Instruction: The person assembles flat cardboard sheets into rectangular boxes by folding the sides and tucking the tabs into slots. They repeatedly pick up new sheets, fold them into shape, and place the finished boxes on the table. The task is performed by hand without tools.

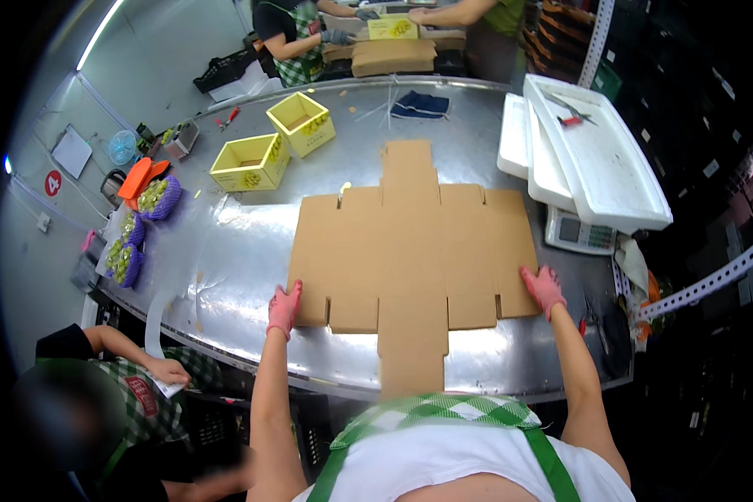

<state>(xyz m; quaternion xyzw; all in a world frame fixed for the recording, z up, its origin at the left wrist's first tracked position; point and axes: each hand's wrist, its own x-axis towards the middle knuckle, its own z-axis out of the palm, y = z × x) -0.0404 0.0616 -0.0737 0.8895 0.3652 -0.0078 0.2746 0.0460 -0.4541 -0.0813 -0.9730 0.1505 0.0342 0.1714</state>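
A flat, unfolded brown cardboard box blank (414, 251) lies on the metal table in front of me, its long flaps pointing away from and toward my body. My left hand (284, 309), in a pink glove, grips its left edge near the front corner. On the opposite side, my right hand (545, 290), gloved in pink too, holds the right edge with the fingers closed over it. The near flap reaches past the table's front edge to my green checked apron (443, 408).
Two yellow boxes (249, 165) stand open at the back left. Netted green grapes (159, 197) line the left side. White foam trays (611, 167) rest over a scale (579, 232) at right. A dark blue cloth (420, 105) lies behind. Other people work at left and far side.
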